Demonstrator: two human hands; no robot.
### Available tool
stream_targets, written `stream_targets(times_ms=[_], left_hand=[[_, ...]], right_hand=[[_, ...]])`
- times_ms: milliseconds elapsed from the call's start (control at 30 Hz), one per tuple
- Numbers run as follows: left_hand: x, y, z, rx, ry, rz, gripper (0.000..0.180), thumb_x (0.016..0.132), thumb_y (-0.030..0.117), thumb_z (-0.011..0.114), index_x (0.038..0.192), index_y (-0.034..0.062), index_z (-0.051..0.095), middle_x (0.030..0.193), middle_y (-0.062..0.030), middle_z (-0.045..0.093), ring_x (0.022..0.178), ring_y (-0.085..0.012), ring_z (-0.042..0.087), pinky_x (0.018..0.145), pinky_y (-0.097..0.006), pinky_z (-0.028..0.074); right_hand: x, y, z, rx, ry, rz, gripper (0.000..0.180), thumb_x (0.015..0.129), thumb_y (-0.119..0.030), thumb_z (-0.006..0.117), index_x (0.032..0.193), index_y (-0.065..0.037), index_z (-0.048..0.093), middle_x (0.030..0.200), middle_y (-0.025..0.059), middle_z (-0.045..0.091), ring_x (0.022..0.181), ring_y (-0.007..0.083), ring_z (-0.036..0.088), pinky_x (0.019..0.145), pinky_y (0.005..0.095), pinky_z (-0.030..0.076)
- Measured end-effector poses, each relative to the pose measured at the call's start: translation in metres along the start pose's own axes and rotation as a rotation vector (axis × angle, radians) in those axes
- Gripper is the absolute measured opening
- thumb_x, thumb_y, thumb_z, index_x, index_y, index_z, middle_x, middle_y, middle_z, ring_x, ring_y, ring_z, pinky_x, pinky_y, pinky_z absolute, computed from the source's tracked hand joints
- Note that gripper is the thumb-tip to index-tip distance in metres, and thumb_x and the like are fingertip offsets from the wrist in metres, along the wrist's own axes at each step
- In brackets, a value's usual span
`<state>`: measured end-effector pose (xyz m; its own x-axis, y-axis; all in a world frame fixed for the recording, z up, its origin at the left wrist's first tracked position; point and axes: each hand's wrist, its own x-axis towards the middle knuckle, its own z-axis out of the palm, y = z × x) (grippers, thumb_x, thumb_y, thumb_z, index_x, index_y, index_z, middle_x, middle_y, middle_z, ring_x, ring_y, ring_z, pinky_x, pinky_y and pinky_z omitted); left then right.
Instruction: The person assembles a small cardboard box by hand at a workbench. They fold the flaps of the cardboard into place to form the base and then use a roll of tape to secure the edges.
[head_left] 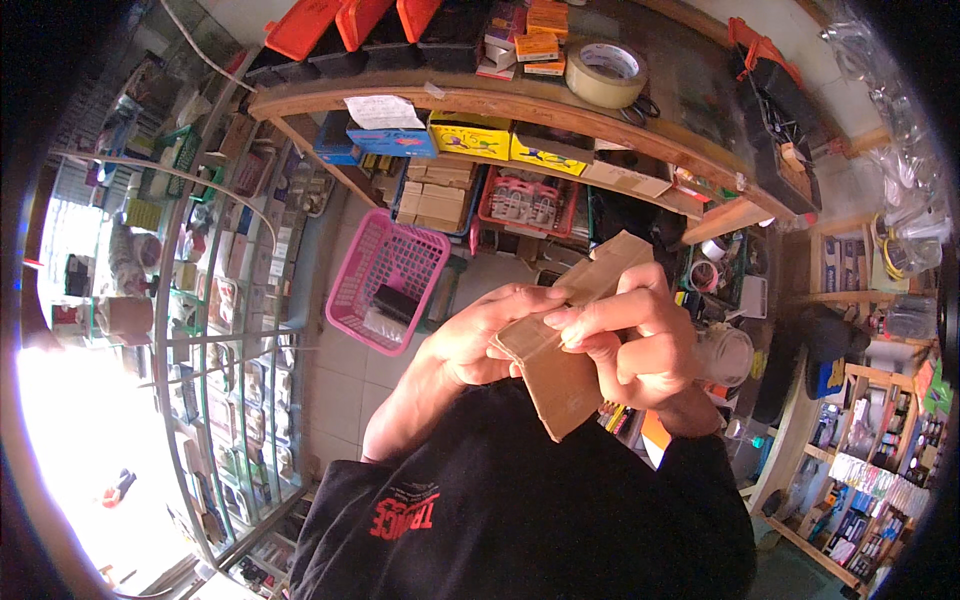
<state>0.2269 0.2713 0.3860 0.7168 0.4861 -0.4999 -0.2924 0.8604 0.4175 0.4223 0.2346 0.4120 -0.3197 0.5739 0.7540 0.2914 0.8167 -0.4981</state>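
Both hands hold a folded piece of brown cardboard in front of my chest. My left hand pinches its left end, thumb and fingers closed on the edge. My right hand grips it from the right, with fingertips pressed together near the fold and the other fingers curled. One flap of the cardboard slants up and away to the right; another hangs down toward my shirt. Whether anything small is between my right fingertips cannot be made out.
A pink plastic basket stands on the floor to the left, with a dark item inside. Ahead, a wooden counter carries a tape roll, small orange boxes and black bins. Glass shelving lines the left; stocked shelves stand right.
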Motion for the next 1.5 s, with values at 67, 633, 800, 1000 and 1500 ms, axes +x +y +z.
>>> stream_targets(times_ms=[67,633,800,1000,1500], left_hand=[[0.005,-0.002,-0.014,0.009,-0.066,-0.036,0.03,0.1,0.028,0.055,0.115,0.0023,0.06,0.087,-0.0046,0.067,0.063,-0.0101,0.065,0.046,-0.022,0.049],[0.015,-0.011,-0.07,0.064,-0.009,0.197,0.048,0.091,0.031,0.065,0.126,-0.0012,0.056,0.106,-0.0147,0.067,0.092,-0.0232,0.068,0.079,-0.036,0.057],[0.017,0.0,-0.075,0.015,-0.042,0.43,0.055,0.095,0.035,0.061,0.135,-0.0008,0.049,0.122,-0.0155,0.063,0.108,-0.0249,0.065,0.093,-0.039,0.053],[0.029,0.012,-0.088,0.124,-0.065,0.601,0.062,0.098,0.042,0.056,0.147,0.0126,0.035,0.14,-0.013,0.051,0.123,-0.0312,0.055,0.098,-0.051,0.05],[0.001,0.014,-0.075,-0.008,-0.102,0.769,0.073,0.096,0.049,0.057,0.143,-0.0019,0.037,0.137,-0.0159,0.055,0.12,-0.0265,0.059,0.101,-0.043,0.048]], right_hand=[[0.002,0.001,0.003,-0.018,0.01,-0.002,0.021,0.077,-0.002,0.068,0.082,-0.014,0.052,0.099,0.0076,0.072,0.077,0.0162,0.061,0.066,0.0334,0.038],[0.0,0.011,-0.027,0.443,0.548,0.462,0.033,0.093,-0.001,0.061,0.118,-0.006,0.041,0.103,0.0225,0.058,0.059,0.012,0.054,0.048,0.0222,0.047],[-0.045,0.079,-0.074,0.185,0.87,0.625,0.033,0.094,-0.007,0.066,0.122,-0.008,0.048,0.105,0.0114,0.065,0.078,0.0107,0.059,0.054,0.0221,0.047],[-0.094,0.176,-0.126,-0.178,1.111,0.701,0.036,0.091,-0.016,0.073,0.119,-0.005,0.052,0.1,0.004,0.064,0.083,0.0091,0.059,0.062,0.0247,0.048],[-0.11,0.224,-0.142,-0.821,1.09,0.494,0.031,0.087,-0.023,0.077,0.107,-0.004,0.065,0.097,0.0064,0.07,0.084,0.0162,0.062,0.072,0.0304,0.048]])
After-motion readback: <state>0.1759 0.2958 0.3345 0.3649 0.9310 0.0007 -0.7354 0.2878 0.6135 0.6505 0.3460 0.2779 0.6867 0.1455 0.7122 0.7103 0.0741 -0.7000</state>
